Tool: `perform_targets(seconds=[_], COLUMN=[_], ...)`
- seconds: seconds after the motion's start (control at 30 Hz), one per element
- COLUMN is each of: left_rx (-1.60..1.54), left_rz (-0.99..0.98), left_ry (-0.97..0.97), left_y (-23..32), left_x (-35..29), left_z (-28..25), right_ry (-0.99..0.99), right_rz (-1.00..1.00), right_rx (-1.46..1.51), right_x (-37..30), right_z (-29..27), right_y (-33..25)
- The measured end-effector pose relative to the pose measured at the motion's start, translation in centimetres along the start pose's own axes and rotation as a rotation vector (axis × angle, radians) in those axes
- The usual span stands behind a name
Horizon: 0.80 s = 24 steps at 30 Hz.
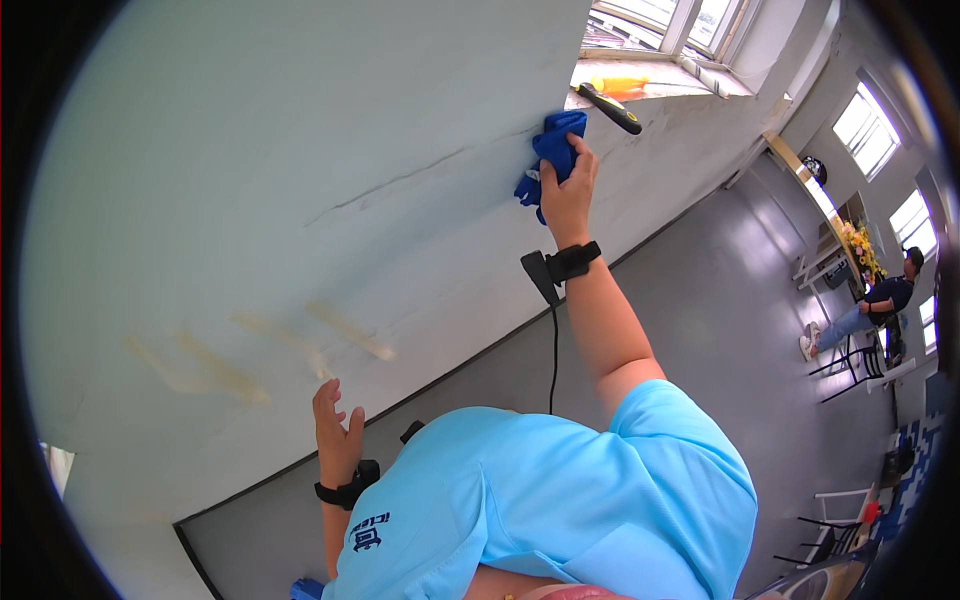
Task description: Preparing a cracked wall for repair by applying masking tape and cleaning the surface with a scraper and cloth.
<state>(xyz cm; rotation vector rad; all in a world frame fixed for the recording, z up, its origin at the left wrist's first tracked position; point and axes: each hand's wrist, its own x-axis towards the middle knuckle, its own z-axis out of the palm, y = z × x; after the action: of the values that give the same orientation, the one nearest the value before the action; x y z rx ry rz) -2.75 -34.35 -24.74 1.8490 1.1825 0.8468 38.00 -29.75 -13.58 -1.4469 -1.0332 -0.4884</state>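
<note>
My right hand [568, 195] is closed on a crumpled blue cloth [558, 145], pressing it against the pale wall [300, 130] just below the window sill. A long dark crack or scratch [400, 178] runs along the wall to the left of the cloth. My left hand [338, 430] holds nothing, its fingers apart, close to the lower wall. Several yellowish streaks [350, 330] mark the wall near it. Beside the cloth, a tool with a black and yellow handle [612, 108] sticks out over the sill's edge; its other end cannot be made out.
An orange patch [620, 85] shows on the window sill [690, 80]. Grey floor [690, 280] stretches to the right. A person in dark top and jeans [880, 305] is across the room, near chairs [850, 370] and yellow flowers [860, 248]. A cable [555, 360] hangs from my right wrist strap.
</note>
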Motion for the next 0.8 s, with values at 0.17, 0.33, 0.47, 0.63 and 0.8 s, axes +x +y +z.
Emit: perform_targets(seconds=[0.17, 0.33, 0.47, 0.63, 0.8], left_rx=[0.006, 0.004, 0.005, 0.020, 0.024], left_rz=[-0.010, -0.019, -0.012, -0.007, 0.012], left_ry=[-0.013, -0.035, -0.052, -0.069, -0.069], left_y=[0.7, 1.0, 0.8, 0.6, 0.5], left_x=[0.8, 0.6, 0.9, 1.1, 1.4], left_z=[-0.1, 0.0, -0.2, -0.4, -0.4], right_ry=[-0.041, -0.126, -0.142, -0.128, -0.094], right_rz=[0.172, 0.343, 0.353, 0.403, 0.403], right_rx=[0.031, 0.142, 0.222, 0.289, 0.351], right_x=[-0.8, -1.2, -1.0, -1.0, -1.2], right_z=[0.5, 0.9, 0.6, -0.3, -0.5], right_y=[2.1, 4.0, 4.2, 3.6, 2.2])
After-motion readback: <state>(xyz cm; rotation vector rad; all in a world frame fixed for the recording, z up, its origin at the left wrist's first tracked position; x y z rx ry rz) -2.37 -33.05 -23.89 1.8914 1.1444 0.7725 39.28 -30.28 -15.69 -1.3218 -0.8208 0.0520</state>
